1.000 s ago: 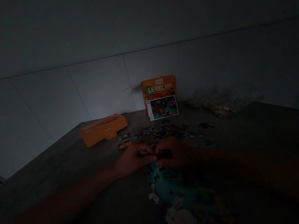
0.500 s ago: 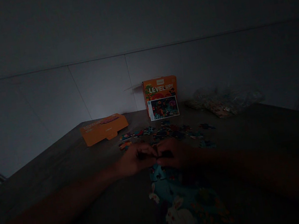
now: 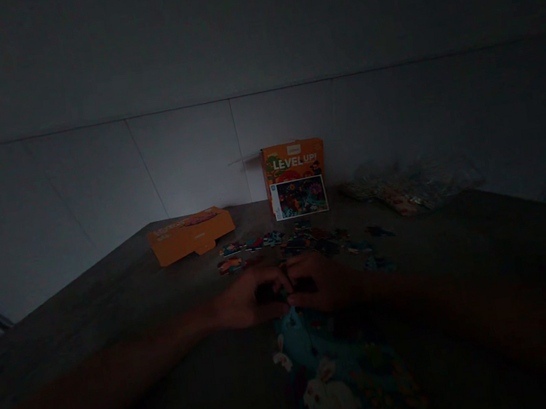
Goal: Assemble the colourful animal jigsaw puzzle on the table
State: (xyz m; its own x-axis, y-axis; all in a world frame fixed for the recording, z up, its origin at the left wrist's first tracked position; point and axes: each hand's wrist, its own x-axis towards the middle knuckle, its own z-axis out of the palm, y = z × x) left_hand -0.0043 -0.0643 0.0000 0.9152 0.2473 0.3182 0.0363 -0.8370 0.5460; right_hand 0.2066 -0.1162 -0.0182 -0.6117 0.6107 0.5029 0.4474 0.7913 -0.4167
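Observation:
A joined section of jigsaw puzzle (image 3: 334, 401), with white rabbits on teal and dark ground, lies on the table nearest me. At its far end my left hand (image 3: 247, 296) and my right hand (image 3: 326, 281) meet, thumbs and fingertips pinched together. Between them they hold a puzzle piece (image 3: 284, 291); only a small greenish bit of it shows, and the fingers hide the rest. Both thumbs are right at the puzzle's far edge. Loose puzzle pieces (image 3: 308, 243) lie scattered just beyond my hands. The light is very dim.
An orange "LEVEL UP!" box (image 3: 293, 155) stands against the wall, a picture card (image 3: 299, 197) leaning on it. To the left lies an orange box part (image 3: 191, 235). Clear plastic bags (image 3: 411, 186) with contents hard to make out lie at the back right.
My hands have come slightly down toward me, thumbs now over the puzzle's far edge. The fingers have shifted, and a bit of greenish piece shows between them. The other things stay put.

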